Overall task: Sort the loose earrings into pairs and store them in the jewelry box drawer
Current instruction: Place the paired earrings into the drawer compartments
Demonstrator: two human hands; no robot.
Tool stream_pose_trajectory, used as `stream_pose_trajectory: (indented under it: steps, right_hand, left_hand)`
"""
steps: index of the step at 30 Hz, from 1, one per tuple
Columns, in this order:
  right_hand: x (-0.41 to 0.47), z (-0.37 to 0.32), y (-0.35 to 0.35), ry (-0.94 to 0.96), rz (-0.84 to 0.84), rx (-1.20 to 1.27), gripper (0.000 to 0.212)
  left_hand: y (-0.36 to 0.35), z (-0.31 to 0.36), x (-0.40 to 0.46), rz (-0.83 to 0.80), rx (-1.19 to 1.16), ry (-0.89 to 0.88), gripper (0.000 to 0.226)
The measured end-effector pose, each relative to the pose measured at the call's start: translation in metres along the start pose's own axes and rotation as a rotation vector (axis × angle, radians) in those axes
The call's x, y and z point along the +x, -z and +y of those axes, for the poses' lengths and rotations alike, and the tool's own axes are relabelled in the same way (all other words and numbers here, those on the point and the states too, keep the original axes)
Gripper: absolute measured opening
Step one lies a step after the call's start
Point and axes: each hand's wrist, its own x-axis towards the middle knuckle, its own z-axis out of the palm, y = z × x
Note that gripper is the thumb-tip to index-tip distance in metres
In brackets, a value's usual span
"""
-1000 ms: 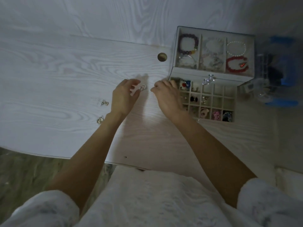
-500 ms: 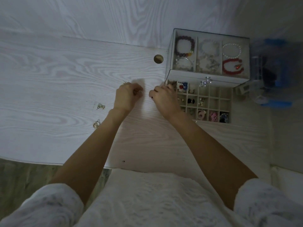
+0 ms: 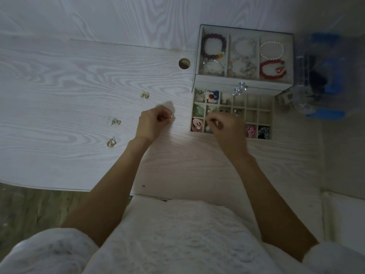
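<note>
A pale wood-grain counter point(image 3: 69, 80) fills the view, with a round cable hole point(image 3: 184, 63) at 12 o'clock. At 2 o'clock stands a clear plastic container point(image 3: 324, 76) with blue parts, blurred. Wood flooring point(image 3: 29, 206) shows at 8 o'clock.

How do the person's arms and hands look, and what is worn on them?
Both forearms are bare. The left hand and right hand show no rings or bracelets that I can make out. White textured sleeves begin near the elbows.
</note>
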Motion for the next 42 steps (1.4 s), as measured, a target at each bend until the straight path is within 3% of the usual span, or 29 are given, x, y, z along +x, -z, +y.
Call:
stream_pose_trajectory:
  steps: [3, 6, 11, 16, 21, 23, 27, 32, 37, 42]
  right_hand:
    - [-0.009, 0.029, 0.037, -0.173, 0.110, -0.045, 0.012]
    - [-0.006, 0.061, 0.057, -0.194, 0.179, -0.175, 0.009]
    - [0.001, 0.085, 0.052, -0.205, 0.125, -0.368, 0.007]
    - [-0.008, 0.095, 0.049, -0.145, 0.090, -0.370, 0.012]
    - [-0.027, 0.107, 0.048, -0.076, 0.148, -0.391, 0.018]
    - [-0.030, 0.108, 0.047, -0.065, 0.171, -0.379, 0.020]
    - [-0.032, 0.104, 0.049, -0.096, 0.128, -0.380, 0.022]
    - [-0.034, 0.103, 0.052, -0.103, 0.084, -0.334, 0.028]
    - [-0.034, 0.106, 0.054, -0.091, 0.071, -0.307, 0.022]
    - [-0.034, 0.106, 0.055, -0.081, 0.067, -0.306, 0.022]
  left_hand:
    - [-0.008, 0.000, -0.012, 0.037, -0.001, -0.023, 0.009]
    - [-0.014, 0.003, -0.019, 0.059, 0.024, -0.059, 0.009]
    - [-0.018, 0.026, -0.018, 0.083, -0.021, -0.150, 0.013]
    - [-0.040, 0.080, -0.012, 0.109, -0.040, -0.418, 0.007]
    - [-0.092, 0.125, 0.009, 0.114, 0.184, -0.808, 0.007]
    - [-0.110, 0.130, 0.017, 0.088, 0.272, -0.864, 0.011]
    - [-0.129, 0.128, 0.030, 0.052, 0.354, -0.806, 0.014]
    - [-0.134, 0.130, 0.031, 0.138, 0.345, -0.702, 0.018]
    - [-0.137, 0.121, 0.031, 0.123, 0.338, -0.607, 0.019]
    - [-0.134, 0.124, 0.024, 0.093, 0.398, -0.635, 0.021]
